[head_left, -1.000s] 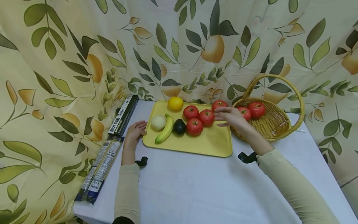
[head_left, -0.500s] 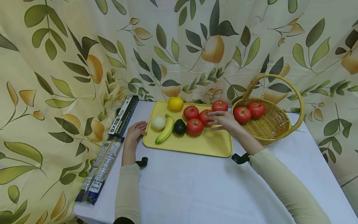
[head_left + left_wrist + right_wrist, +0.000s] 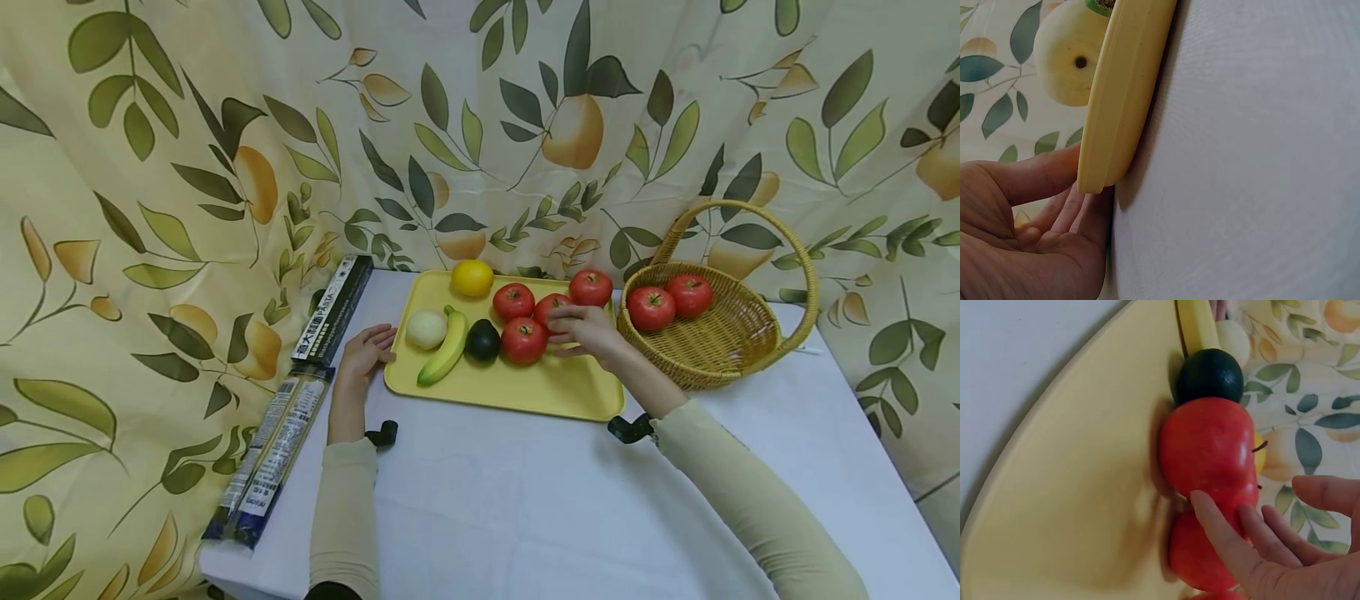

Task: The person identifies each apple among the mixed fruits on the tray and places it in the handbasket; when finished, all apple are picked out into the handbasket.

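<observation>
The right hand (image 3: 591, 333), fingers spread, hangs by round, glossy red apples (image 3: 1207, 444); the left hand (image 3: 363, 357), relaxed, touches the tray (image 3: 540, 393).

Beyond both hands hangs a cream cloth (image 3: 480, 125) printed with green leaves and orange fruit, falling in soft folds and covering the side past the left hand (image 3: 365, 354) too, while a white-covered surface (image 3: 480, 508) spreads below, softly lit, faintly shadowed near the right hand (image 3: 591, 333).
</observation>
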`<action>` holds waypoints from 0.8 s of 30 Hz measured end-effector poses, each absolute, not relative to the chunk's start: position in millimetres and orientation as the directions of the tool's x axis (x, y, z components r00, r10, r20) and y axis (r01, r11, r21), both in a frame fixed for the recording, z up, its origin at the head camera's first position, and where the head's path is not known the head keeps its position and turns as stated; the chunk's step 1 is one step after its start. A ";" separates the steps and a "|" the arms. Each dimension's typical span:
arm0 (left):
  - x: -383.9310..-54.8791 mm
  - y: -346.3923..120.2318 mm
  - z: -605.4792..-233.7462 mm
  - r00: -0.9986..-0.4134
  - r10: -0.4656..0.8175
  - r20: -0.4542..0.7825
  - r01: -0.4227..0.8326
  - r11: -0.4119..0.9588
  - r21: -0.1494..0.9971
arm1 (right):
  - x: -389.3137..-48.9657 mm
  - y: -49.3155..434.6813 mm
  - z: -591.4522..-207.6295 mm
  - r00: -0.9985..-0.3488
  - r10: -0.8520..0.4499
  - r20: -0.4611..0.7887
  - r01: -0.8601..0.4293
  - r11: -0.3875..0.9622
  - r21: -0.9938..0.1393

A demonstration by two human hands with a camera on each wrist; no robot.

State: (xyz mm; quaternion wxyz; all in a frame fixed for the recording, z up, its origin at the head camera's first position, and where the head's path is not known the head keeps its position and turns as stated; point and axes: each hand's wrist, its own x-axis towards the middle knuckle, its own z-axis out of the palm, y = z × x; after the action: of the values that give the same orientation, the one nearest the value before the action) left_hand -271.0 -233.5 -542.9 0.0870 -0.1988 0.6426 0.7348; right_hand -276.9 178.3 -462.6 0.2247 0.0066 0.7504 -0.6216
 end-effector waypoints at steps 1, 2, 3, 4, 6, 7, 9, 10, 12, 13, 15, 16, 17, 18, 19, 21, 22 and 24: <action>-270.9 -233.4 -543.1 -0.906 -0.128 -0.404 -0.383 -0.157 0.910 | -276.7 177.5 -463.8 -0.901 -0.267 -0.343 0.287 0.229 -0.930; -270.8 -233.2 -543.2 -0.906 -0.129 -0.404 -0.383 -0.155 0.910 | -276.6 176.6 -464.9 -0.902 -0.265 -0.342 0.284 0.233 -0.930; -270.5 -233.0 -543.3 -0.906 -0.131 -0.403 -0.383 -0.154 0.911 | -276.7 175.8 -465.9 -0.903 -0.264 -0.340 0.281 0.237 -0.930; -270.4 -232.8 -543.4 -0.906 -0.132 -0.403 -0.383 -0.156 0.911 | -276.3 175.0 -466.5 -0.903 -0.263 -0.339 0.277 0.246 -0.929; -270.2 -232.7 -543.5 -0.907 -0.133 -0.400 -0.380 -0.155 0.912 | -276.8 173.0 -467.9 -0.905 -0.259 -0.339 0.277 0.247 -0.929; -270.1 -232.7 -543.5 -0.908 -0.133 -0.398 -0.378 -0.156 0.913 | -276.9 171.9 -468.4 -0.905 -0.260 -0.338 0.275 0.250 -0.928; -269.7 -232.8 -543.3 -0.908 -0.133 -0.396 -0.375 -0.157 0.913 | -276.6 169.9 -469.2 -0.906 -0.260 -0.335 0.269 0.258 -0.928; -269.6 -232.8 -543.2 -0.909 -0.132 -0.395 -0.374 -0.157 0.914 | -276.4 169.0 -469.4 -0.907 -0.258 -0.334 0.266 0.264 -0.927; -269.4 -232.7 -542.8 -0.910 -0.130 -0.394 -0.374 -0.155 0.915 | -276.8 167.2 -471.0 -0.908 -0.253 -0.333 0.266 0.263 -0.927; -269.3 -232.6 -542.8 -0.910 -0.130 -0.395 -0.374 -0.155 0.914 | -277.1 166.1 -472.0 -0.910 -0.249 -0.332 0.266 0.265 -0.927; -269.1 -232.6 -542.8 -0.908 -0.132 -0.397 -0.376 -0.156 0.913 | -278.1 163.9 -474.9 -0.910 -0.246 -0.334 0.267 0.268 -0.926; -269.1 -232.5 -542.9 -0.908 -0.133 -0.398 -0.377 -0.157 0.913 | -278.5 162.7 -476.4 -0.909 -0.247 -0.335 0.266 0.272 -0.925; -269.0 -232.6 -543.0 -0.907 -0.132 -0.399 -0.378 -0.157 0.912 | -279.0 161.5 -478.0 -0.908 -0.249 -0.336 0.267 0.273 -0.924; -269.0 -232.5 -543.1 -0.907 -0.133 -0.399 -0.378 -0.158 0.912 | -279.4 160.1 -479.6 -0.908 -0.248 -0.339 0.271 0.270 -0.924; -268.9 -232.6 -543.3 -0.907 -0.132 -0.399 -0.378 -0.160 0.912 | -279.8 158.9 -481.2 -0.907 -0.247 -0.340 0.272 0.270 -0.924; -268.8 -232.6 -543.5 -0.908 -0.134 -0.397 -0.376 -0.160 0.913 | -280.5 156.9 -484.3 -0.906 -0.248 -0.344 0.277 0.267 -0.923; -268.7 -232.5 -543.7 -0.909 -0.133 -0.395 -0.374 -0.159 0.914 | -281.0 156.1 -486.3 -0.906 -0.242 -0.347 0.284 0.260 -0.923; -268.5 -232.5 -544.7 -0.909 -0.132 -0.395 -0.375 -0.154 0.914 | -281.6 154.7 -490.3 -0.904 -0.240 -0.353 0.295 0.247 -0.923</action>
State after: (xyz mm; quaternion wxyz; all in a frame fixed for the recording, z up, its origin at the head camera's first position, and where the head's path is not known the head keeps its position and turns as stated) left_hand -268.5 -232.5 -544.7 0.0827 -0.1965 0.6452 0.7337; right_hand -281.6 154.7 -490.3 0.2181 0.0183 0.7589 -0.6133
